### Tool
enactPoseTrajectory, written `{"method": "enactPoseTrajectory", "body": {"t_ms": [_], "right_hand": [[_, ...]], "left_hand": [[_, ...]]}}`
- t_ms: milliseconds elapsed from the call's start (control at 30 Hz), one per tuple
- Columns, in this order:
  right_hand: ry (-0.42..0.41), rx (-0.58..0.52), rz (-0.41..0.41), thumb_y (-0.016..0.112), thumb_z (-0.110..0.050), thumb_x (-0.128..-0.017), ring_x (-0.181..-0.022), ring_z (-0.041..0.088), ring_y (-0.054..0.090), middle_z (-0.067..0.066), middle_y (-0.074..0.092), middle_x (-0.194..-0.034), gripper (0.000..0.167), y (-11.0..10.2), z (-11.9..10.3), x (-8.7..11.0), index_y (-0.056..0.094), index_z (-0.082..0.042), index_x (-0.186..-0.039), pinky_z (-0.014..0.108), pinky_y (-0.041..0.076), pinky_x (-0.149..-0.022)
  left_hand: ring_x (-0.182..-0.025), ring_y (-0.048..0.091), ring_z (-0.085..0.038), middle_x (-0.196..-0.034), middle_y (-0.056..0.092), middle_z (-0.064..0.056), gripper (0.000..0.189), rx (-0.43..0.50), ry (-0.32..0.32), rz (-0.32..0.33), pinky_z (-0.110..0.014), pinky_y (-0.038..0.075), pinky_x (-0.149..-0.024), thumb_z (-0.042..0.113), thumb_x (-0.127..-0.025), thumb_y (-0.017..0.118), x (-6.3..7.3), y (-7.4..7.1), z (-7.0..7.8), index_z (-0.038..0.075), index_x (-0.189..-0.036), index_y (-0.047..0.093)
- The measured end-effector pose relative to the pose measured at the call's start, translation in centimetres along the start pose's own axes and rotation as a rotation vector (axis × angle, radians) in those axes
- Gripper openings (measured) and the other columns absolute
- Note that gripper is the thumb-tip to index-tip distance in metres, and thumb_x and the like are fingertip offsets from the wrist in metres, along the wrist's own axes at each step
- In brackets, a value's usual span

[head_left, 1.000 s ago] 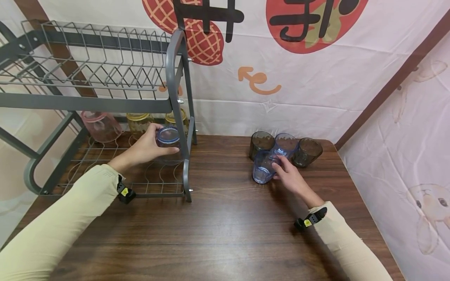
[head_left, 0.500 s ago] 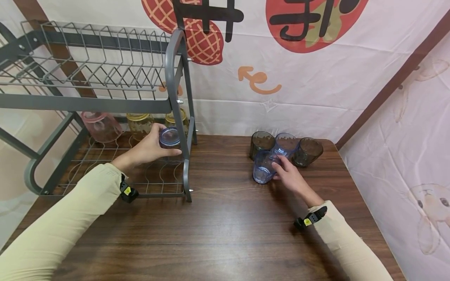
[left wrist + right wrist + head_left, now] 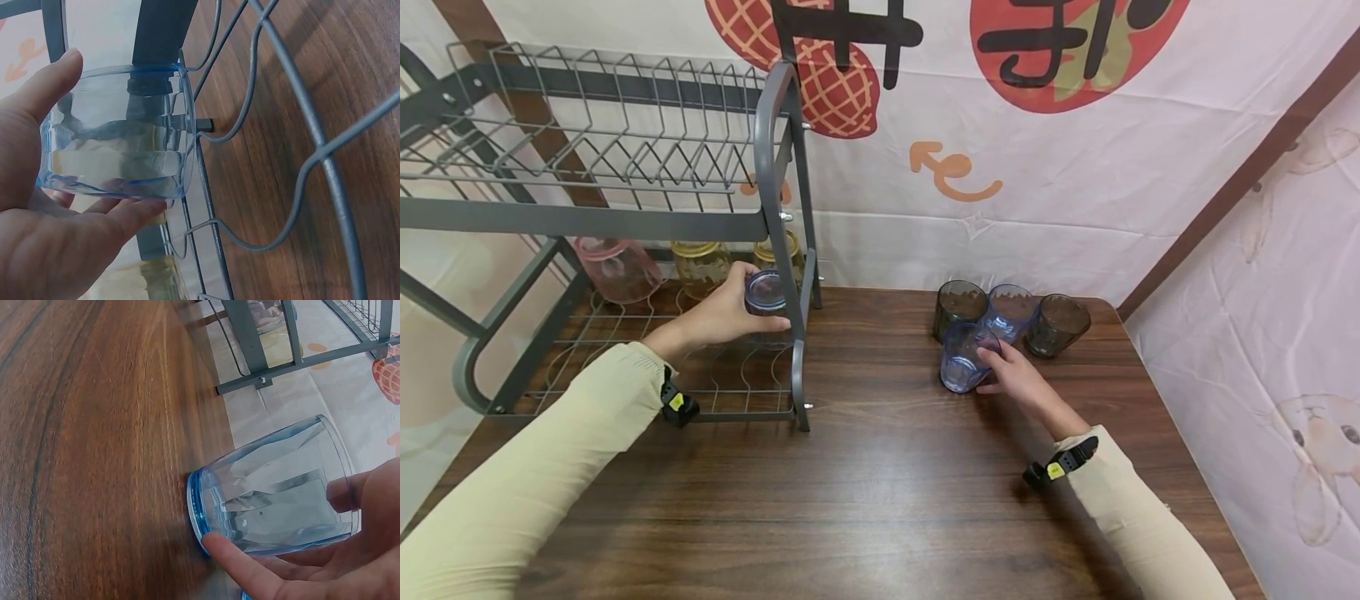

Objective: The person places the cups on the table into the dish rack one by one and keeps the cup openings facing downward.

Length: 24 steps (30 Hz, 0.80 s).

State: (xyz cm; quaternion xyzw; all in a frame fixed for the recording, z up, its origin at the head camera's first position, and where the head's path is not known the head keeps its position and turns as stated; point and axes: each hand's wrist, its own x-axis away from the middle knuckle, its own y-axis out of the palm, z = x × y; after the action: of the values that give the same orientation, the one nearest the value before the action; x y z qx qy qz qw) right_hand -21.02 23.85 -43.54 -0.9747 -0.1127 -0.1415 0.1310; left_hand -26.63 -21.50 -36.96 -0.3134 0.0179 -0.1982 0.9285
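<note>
At the right end of the dish rack's lower tier, my left hand (image 3: 718,315) holds a clear blue glass (image 3: 767,293) with its base up. In the left wrist view, thumb and fingers lie on opposite sides of this blue glass (image 3: 119,134), close to the wires. Over on the table's right side, my right hand (image 3: 1021,385) grips a second blue glass (image 3: 962,360), which is open side up. The right wrist view has the thumb at that glass's (image 3: 275,487) rim and fingers along its outer wall, one finger reaching to the base.
The two-tier grey dish rack (image 3: 580,221) stands at left; its post partly hides the left glass. A pink glass (image 3: 617,271) and two yellow glasses (image 3: 700,271) sit inside. Behind the right hand are another blue glass (image 3: 1011,310) and two dark glasses (image 3: 960,308) near the wall cloth.
My left hand has shifted slightly right with its glass, toward the rack's post. The right hand's fingers have moved a little lower on its glass, which stays in place.
</note>
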Motion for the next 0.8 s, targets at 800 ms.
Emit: {"method": "enactPoseTrajectory", "body": {"t_ms": [800], "right_hand": [[0.036, -0.043, -0.001, 0.035, -0.013, -0.104, -0.141, 0.042, 0.035, 0.029, 0.027, -0.157, 0.053, -0.11, 0.10, -0.33, 0.030, 0.012, -0.151, 0.052, 0.050, -0.101]], "left_hand": [[-0.125, 0.051, -0.040, -0.137, 0.048, -0.030, 0.095, -0.046, -0.007, -0.029, -0.055, 0.037, -0.104, 0.031, -0.090, 0.081, 0.14, -0.41, 0.29, -0.003, -0.147, 0.012]]}}
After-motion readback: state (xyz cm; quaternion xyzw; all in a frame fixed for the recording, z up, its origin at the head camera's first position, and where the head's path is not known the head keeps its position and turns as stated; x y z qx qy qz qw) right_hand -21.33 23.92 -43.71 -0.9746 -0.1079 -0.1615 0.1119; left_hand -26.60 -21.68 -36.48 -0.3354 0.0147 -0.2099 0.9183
